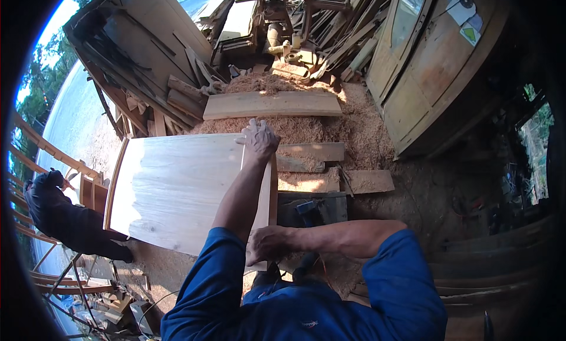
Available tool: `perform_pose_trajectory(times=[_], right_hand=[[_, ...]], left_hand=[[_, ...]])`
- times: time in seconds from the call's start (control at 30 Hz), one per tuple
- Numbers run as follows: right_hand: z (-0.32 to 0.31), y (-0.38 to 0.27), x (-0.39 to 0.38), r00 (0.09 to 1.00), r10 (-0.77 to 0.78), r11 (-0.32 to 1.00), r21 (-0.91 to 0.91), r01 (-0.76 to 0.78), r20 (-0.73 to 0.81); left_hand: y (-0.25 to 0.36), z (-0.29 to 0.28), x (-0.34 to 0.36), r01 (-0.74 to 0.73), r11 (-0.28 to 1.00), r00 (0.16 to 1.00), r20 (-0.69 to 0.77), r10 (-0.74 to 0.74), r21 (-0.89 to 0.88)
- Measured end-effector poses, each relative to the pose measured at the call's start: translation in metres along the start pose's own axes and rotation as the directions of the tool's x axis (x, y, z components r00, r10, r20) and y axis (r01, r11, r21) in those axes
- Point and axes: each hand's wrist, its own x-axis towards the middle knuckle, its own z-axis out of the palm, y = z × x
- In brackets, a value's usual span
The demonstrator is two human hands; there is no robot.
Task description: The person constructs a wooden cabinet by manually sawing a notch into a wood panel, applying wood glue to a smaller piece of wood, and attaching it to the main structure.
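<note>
A pale wooden panel (183,182) with a raised rim along its ends lies in front of me, stretching to the left. It looks like a cabinet or door piece; what supports it is mostly hidden. My left arm reaches forward, and my left hand (261,141) grips the panel's far right corner, its thumb on the top face. Closer to my body, my right hand (268,244) is closed at the near right corner, knuckles up. The right fingertips are hidden, but they appear wrapped round the panel's edge.
Wood shavings (365,131) and loose boards (271,105) cover the ground ahead. A dark power tool (308,211) lies right of the panel. A tall wooden cabinet (424,75) stands at the right. Another person (68,214) bends over at the left. Scrap timber (348,22) is piled behind.
</note>
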Motion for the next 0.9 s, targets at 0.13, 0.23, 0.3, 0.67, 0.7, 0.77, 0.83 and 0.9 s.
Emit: perform_pose_trajectory(times=[0.13,0.23,0.3,0.67,0.7,0.77,0.83,0.9], right_hand=[[-0.024,0.000,-0.002,0.976,-0.135,0.991,-0.036,0.131,-0.170],[-0.020,-0.003,0.001,0.989,-0.105,0.994,-0.014,0.104,-0.108],[-0.021,-0.001,0.002,0.980,-0.098,0.994,0.035,0.105,-0.172],[-0.001,-0.004,0.008,1.000,-0.024,0.999,-0.030,0.023,-0.012],[0.001,-0.001,0.003,0.999,0.032,0.999,-0.011,-0.032,-0.037],[0.003,-0.004,-0.003,0.992,0.116,0.993,0.019,-0.115,-0.055],[0.000,-0.006,-0.002,0.991,0.119,0.993,0.027,-0.117,-0.066],[-0.010,-0.010,-0.006,0.972,0.213,0.974,0.057,-0.219,0.095]], left_hand=[[-0.004,-0.003,-0.008,-0.065,0.996,0.995,-0.074,0.060,-0.059],[0.000,0.001,-0.011,-0.034,0.999,0.985,-0.171,0.032,-0.011],[-0.003,0.003,-0.013,-0.059,0.998,0.982,-0.180,0.052,-0.035],[-0.034,0.027,0.003,-0.272,0.955,0.876,-0.379,0.298,0.121],[-0.019,0.020,0.002,-0.296,0.939,0.878,-0.337,0.339,0.174],[-0.009,0.007,-0.005,-0.325,0.917,0.905,-0.208,0.372,0.231],[-0.012,0.010,-0.009,-0.345,0.902,0.879,-0.247,0.408,0.259],[-0.002,0.008,-0.006,-0.316,0.903,0.926,-0.115,0.360,0.291]])
